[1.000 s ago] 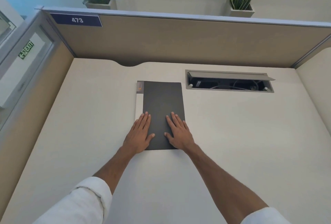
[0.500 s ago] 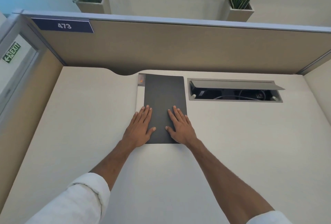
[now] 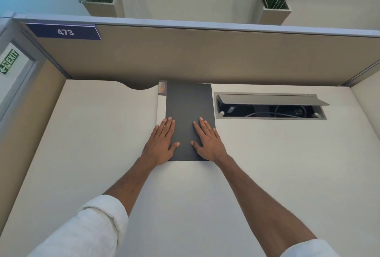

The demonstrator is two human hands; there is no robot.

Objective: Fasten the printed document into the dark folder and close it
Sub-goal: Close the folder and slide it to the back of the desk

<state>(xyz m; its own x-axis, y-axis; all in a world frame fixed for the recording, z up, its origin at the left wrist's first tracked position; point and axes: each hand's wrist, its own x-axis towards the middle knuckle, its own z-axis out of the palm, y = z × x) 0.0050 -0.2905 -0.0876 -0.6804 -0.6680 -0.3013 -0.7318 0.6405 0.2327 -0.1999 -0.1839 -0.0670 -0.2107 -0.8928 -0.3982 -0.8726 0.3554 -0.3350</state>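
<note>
Bright, even indoor light falls from above; the pale desk [image 3: 82, 154] shows no glare; a soft, faint shadow lies at the near edge of the dark folder [image 3: 189, 112], below both wrists; wide-angle distortion bows the partition [image 3: 205, 57] and splays the frame's edges; focus is sharp at centre, slightly soft at the corners.

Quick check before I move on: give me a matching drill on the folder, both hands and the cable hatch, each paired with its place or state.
Things:
1. dark folder
2. left hand
3. right hand
4. cable hatch

States:
A. lid propped open, cables inside
B. flat on the folder's right half
C. closed, lying on the desk
D. flat over the folder's left edge

Pairs: 1-C, 2-D, 3-B, 4-A
</note>
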